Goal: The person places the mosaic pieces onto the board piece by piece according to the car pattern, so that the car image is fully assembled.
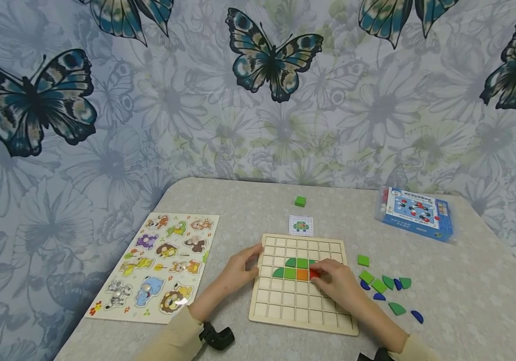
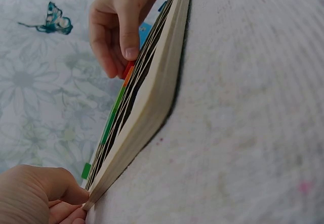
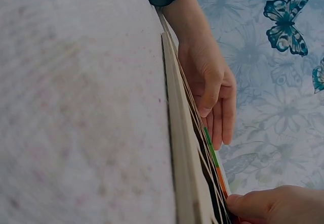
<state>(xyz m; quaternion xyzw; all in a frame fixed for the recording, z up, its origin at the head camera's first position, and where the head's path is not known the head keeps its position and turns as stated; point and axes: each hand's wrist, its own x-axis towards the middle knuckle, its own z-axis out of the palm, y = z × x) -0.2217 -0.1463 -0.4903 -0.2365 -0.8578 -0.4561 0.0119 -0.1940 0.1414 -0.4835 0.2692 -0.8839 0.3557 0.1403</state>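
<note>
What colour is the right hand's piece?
The piece is red, best seen in the head view.

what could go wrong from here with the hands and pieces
The right hand, pinching the red piece, might nudge the orange square beside it. The right forearm lies close to a loose green quarter-circle, so pulling back could sweep it aside. If the grid board slides away from the person, it could shove the pattern card near its far edge.
</note>
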